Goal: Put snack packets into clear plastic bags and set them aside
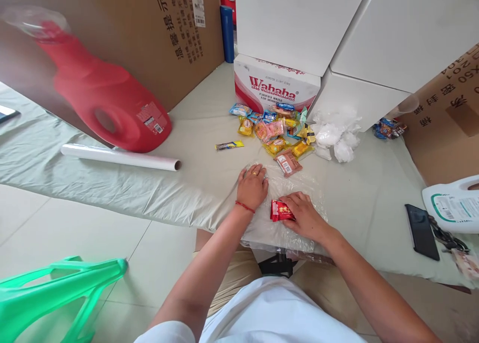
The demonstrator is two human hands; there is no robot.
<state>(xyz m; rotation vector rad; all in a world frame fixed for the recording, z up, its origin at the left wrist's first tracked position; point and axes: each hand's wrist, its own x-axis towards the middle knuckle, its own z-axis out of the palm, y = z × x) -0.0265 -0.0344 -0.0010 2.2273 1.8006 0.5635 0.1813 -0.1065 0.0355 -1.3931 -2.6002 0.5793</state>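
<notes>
My left hand lies palm down on a clear plastic bag at the table's front edge, its fingers stretched out. My right hand grips a small red packet with white and gold print, which rests on the same clear plastic. The fingers cover the packet's right end. Just beyond the hands lies a brown packet. Behind it spreads a loose pile of wrapped snacks in yellow, pink and blue, among them a yellow packet. A slim yellow and dark stick packet lies apart on the left.
A white Wahaba-style water carton, lettered "Wahaha", stands behind the snacks. Crumpled white plastic bags sit right of them. Leftward are a red jug and a white roll. A phone lies right; a green stool stands below left.
</notes>
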